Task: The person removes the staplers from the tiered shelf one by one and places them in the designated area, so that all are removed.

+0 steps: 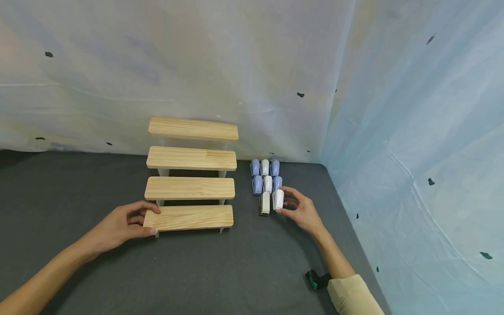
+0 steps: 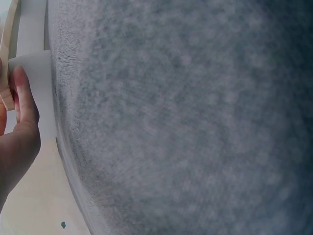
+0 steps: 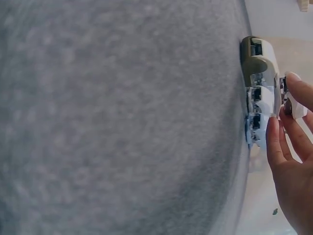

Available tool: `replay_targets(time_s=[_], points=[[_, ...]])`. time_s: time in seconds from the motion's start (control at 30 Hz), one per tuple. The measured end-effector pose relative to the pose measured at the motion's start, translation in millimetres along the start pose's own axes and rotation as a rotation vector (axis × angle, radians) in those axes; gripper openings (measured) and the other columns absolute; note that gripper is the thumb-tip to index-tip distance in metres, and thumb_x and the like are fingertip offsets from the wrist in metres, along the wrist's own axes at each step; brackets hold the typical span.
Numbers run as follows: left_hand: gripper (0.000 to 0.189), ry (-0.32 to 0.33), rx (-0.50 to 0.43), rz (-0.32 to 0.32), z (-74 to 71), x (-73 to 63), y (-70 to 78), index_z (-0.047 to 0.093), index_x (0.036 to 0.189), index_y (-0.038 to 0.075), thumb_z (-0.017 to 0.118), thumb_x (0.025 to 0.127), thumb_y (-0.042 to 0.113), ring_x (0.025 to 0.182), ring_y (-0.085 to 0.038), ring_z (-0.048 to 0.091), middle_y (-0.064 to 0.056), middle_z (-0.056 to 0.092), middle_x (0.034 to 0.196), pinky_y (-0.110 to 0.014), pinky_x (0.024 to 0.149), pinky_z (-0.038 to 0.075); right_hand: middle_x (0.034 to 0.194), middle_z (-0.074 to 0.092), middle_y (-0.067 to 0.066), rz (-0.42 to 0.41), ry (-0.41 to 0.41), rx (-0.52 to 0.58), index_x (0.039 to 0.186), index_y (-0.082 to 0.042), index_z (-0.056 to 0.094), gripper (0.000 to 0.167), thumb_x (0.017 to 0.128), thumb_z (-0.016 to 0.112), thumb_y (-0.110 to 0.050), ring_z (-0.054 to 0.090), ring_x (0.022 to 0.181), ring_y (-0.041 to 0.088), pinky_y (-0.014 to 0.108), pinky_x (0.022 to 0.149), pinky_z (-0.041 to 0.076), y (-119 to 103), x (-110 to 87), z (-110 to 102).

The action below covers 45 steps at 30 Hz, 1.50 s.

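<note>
A stepped display rack with light wooden boards (image 1: 189, 218) stands left of centre in the head view. My left hand (image 1: 114, 227) grips the left end of its lowest board, fingers over the top and thumb at the front edge. On the right, my right hand (image 1: 305, 212) pinches a white mini stapler (image 1: 278, 200) between thumb and fingers. In the right wrist view this stapler (image 3: 296, 108) is raised beside the others. Left of it lies a cream-and-dark stapler (image 1: 265, 204). Behind are rows of blue staplers (image 1: 257, 185) and white staplers (image 1: 267, 183).
A dark grey table (image 1: 236, 271) bears everything. Behind it hangs a pale sheet (image 1: 252, 65), and a bluish sheet (image 1: 425, 175) runs along the right edge. A black strap device (image 1: 315, 280) is at the right wrist, near a beige sleeve (image 1: 352, 295).
</note>
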<state>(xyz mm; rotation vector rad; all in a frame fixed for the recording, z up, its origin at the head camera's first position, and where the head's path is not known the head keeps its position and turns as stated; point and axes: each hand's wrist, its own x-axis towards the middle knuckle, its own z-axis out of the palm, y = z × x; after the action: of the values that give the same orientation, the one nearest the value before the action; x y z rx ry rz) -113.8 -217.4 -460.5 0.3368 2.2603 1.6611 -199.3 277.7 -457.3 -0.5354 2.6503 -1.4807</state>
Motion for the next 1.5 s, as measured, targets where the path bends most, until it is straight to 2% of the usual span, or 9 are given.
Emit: replay_targets(time_s=[0.27, 0.5, 0.6, 0.8, 1.0, 1.13, 1.27, 1.37, 1.5], points=[[0.05, 0.005, -0.008, 0.021, 2.1, 0.8, -2.4, 0.053, 0.13, 0.001, 0.078, 0.088, 0.012, 0.073, -0.014, 0.062, -0.012, 0.061, 0.091, -0.029, 0.062, 0.05, 0.135, 0.057, 0.015, 0.032, -0.022, 0.017, 0.139, -0.006, 0.055, 0.067, 0.078, 0.082, 0.002, 0.056, 0.122, 0.03, 0.04, 0.093, 0.052, 8.7, -0.4, 1.3], [0.05, 0.005, -0.002, 0.027, 2.1, 0.1, -2.6, 0.053, 0.131, 0.001, 0.077, 0.088, 0.013, 0.073, -0.017, 0.063, -0.012, 0.063, 0.092, -0.029, 0.063, 0.05, 0.135, 0.056, 0.023, 0.042, -0.047, 0.044, 0.139, 0.004, 0.051, 0.067, 0.079, 0.08, 0.008, 0.055, 0.122, 0.038, 0.049, 0.094, 0.05, 9.9, 0.3, 5.8], [0.049, -0.014, -0.016, 0.045, 2.0, -0.5, -3.7, 0.052, 0.131, 0.0, 0.075, 0.09, 0.012, 0.073, -0.019, 0.063, -0.012, 0.065, 0.089, -0.031, 0.063, 0.05, 0.133, 0.057, 0.023, 0.039, -0.051, 0.034, 0.138, 0.003, 0.053, 0.066, 0.078, 0.08, 0.008, 0.056, 0.12, 0.038, 0.05, 0.093, 0.05, 17.4, 0.8, 8.4], [0.049, -0.028, -0.035, 0.037, 2.0, -1.0, -4.2, 0.052, 0.13, 0.001, 0.076, 0.089, 0.013, 0.075, -0.021, 0.065, -0.012, 0.067, 0.088, -0.032, 0.065, 0.052, 0.131, 0.059, 0.018, 0.046, -0.052, 0.022, 0.138, -0.004, 0.055, 0.066, 0.078, 0.082, 0.005, 0.058, 0.118, 0.031, 0.039, 0.092, 0.052, 21.3, 0.0, 11.4], [0.05, -0.007, -0.009, 0.025, 0.9, -1.3, -1.1, 0.052, 0.131, 0.001, 0.076, 0.089, 0.014, 0.074, -0.018, 0.063, -0.012, 0.065, 0.09, -0.031, 0.064, 0.051, 0.132, 0.058, 0.021, 0.029, -0.047, 0.025, 0.138, -0.001, 0.054, 0.066, 0.078, 0.081, 0.005, 0.057, 0.119, 0.034, 0.042, 0.093, 0.052, 16.5, 0.0, 12.5], [0.051, -0.01, -0.01, 0.02, 0.5, -1.1, 0.2, 0.052, 0.132, 0.001, 0.076, 0.089, 0.014, 0.076, -0.018, 0.064, -0.013, 0.065, 0.093, -0.031, 0.065, 0.051, 0.132, 0.057, 0.026, 0.032, -0.06, 0.036, 0.138, 0.005, 0.052, 0.065, 0.079, 0.079, 0.01, 0.056, 0.12, 0.039, 0.049, 0.094, 0.05, -2.4, -2.1, 10.3], [0.051, -0.016, -0.02, 0.014, 0.7, -1.1, 0.3, 0.052, 0.132, 0.001, 0.076, 0.089, 0.014, 0.077, -0.018, 0.064, -0.015, 0.065, 0.095, -0.032, 0.065, 0.052, 0.133, 0.055, 0.028, 0.055, -0.084, 0.032, 0.138, 0.009, 0.05, 0.065, 0.079, 0.077, 0.012, 0.055, 0.121, 0.041, 0.05, 0.094, 0.049, -17.6, -4.4, 7.5], [0.052, -0.023, -0.022, 0.013, 0.6, -1.3, 0.3, 0.051, 0.133, 0.001, 0.076, 0.09, 0.015, 0.079, -0.018, 0.065, -0.016, 0.064, 0.098, -0.032, 0.066, 0.052, 0.133, 0.054, 0.029, 0.051, -0.09, 0.039, 0.138, 0.01, 0.049, 0.065, 0.079, 0.076, 0.013, 0.055, 0.121, 0.042, 0.049, 0.094, 0.05, -17.9, -4.7, 7.4], [0.051, -0.021, 0.0, -0.013, -0.2, -2.4, -0.3, 0.052, 0.134, 0.004, 0.074, 0.091, 0.02, 0.084, -0.02, 0.066, -0.016, 0.064, 0.105, -0.031, 0.069, 0.052, 0.134, 0.054, 0.028, 0.039, -0.08, 0.057, 0.14, 0.007, 0.049, 0.065, 0.08, 0.076, 0.011, 0.054, 0.121, 0.042, 0.05, 0.095, 0.049, 0.4, -2.9, 8.7]])
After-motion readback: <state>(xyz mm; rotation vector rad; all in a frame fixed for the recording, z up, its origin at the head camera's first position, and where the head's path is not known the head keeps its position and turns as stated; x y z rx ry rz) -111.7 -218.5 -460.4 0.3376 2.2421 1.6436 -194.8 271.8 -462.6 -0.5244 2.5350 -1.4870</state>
